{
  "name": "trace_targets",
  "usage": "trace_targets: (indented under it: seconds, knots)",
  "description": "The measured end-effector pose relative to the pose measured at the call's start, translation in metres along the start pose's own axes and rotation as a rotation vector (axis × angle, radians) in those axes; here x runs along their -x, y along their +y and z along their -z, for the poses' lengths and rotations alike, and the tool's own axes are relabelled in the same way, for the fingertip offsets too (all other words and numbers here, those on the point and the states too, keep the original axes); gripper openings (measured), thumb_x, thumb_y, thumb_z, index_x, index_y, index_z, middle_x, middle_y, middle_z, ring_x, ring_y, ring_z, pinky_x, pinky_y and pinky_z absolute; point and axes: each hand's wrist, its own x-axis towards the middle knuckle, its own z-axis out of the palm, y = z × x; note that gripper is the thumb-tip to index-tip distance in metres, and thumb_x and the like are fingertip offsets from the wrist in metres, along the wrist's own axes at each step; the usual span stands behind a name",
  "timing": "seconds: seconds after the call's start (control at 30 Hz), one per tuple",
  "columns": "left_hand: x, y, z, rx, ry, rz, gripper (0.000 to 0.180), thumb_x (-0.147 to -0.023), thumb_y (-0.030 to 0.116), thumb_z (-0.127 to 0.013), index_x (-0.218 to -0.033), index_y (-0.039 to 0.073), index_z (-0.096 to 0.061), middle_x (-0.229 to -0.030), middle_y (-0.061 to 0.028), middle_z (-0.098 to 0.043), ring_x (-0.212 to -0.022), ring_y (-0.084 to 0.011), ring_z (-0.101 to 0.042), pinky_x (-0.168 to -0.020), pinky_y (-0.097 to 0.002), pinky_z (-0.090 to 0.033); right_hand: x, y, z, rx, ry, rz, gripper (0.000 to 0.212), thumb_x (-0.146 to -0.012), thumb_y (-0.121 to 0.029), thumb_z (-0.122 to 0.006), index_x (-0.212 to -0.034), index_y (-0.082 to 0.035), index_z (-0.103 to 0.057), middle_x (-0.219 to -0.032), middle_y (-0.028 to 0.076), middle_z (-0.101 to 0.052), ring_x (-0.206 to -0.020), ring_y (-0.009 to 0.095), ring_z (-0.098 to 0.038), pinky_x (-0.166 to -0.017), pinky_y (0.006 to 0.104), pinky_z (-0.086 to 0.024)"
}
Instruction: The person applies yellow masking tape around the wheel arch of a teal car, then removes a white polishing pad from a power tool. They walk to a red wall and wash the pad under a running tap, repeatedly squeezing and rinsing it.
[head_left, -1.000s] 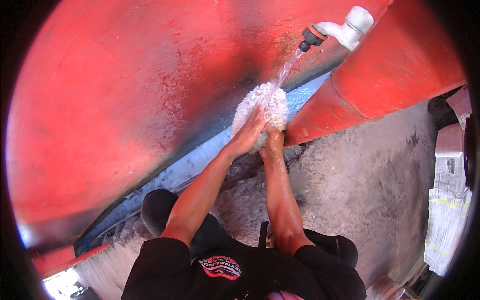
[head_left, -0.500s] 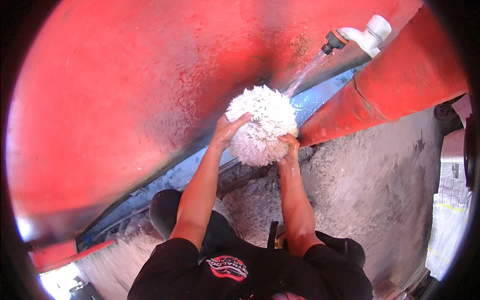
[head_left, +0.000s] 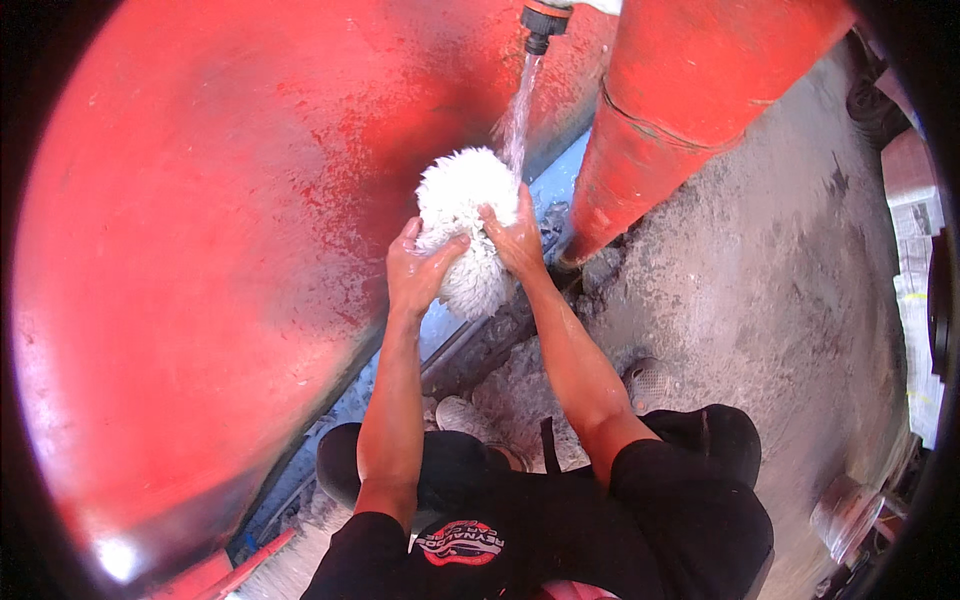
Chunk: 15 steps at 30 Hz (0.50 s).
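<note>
A wet white wool buffing pad [head_left: 467,190], round and shaggy, is squeezed between my two hands below the running tap. My left hand [head_left: 417,268] grips its left side, the thumb pressed into the pile. On the right edge, my right hand [head_left: 515,238] holds the pad with its thumb near the middle. A stream of water [head_left: 517,115] falls from the black and orange tap nozzle [head_left: 543,25] and meets the pad's right edge, close to my right fingers. The pad's underside and some of my fingertips are hidden.
A big red painted surface [head_left: 230,240] fills the left, beside a thick red pipe [head_left: 670,100] at the upper right. Between them runs a narrow pale blue strip [head_left: 555,182]. Rough concrete floor [head_left: 750,320] spreads right, with my shoe [head_left: 465,418] below the pad.
My view has swung, so the tap and pipe appear further left. My hands have shifted on the pad, the right one moving up its edge; the pad looks narrower and more squeezed.
</note>
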Motion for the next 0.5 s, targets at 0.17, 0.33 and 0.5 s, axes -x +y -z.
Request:
trace_targets:
  seconds: [0.17,0.33,0.5]
  knots:
    - [0.012,0.039,0.004,0.005,-0.014,-0.114,0.036,-0.077,0.005,-0.077,-0.108,-0.002,-0.062,-0.099,-0.0077,-0.069,-0.088,-0.0139,-0.064,-0.080,-0.0289,-0.051,0.001,-0.023,-0.018,-0.166,-0.084,-0.093,0.058,-0.094,-0.043,-0.062,-0.131,0.001,-0.051,-0.118,0.017,-0.064,-0.110,0.028,-0.059,-0.098,0.0396,-0.044]
    - [0.019,0.052,0.003,0.013,-0.037,-0.148,0.034,-0.078,0.001,-0.075,-0.109,-0.001,-0.061,-0.100,-0.0073,-0.068,-0.090,-0.0139,-0.063,-0.082,-0.0289,-0.051,-0.019,-0.007,-0.041,-0.303,0.184,-0.169,0.066,-0.091,-0.057,-0.059,-0.115,0.004,-0.063,-0.109,0.020,-0.067,-0.102,0.028,-0.062,-0.090,0.0406,-0.047]
    - [0.026,0.038,0.010,0.107,-0.089,-0.083,0.046,-0.085,0.014,-0.072,-0.125,0.000,-0.055,-0.115,-0.0110,-0.065,-0.100,-0.0176,-0.063,-0.090,-0.0329,-0.050,-0.015,-0.009,-0.042,-0.368,0.178,-0.431,0.055,-0.091,-0.048,-0.058,-0.102,0.005,-0.069,-0.097,0.019,-0.071,-0.090,0.031,-0.065,-0.081,0.0439,-0.048]
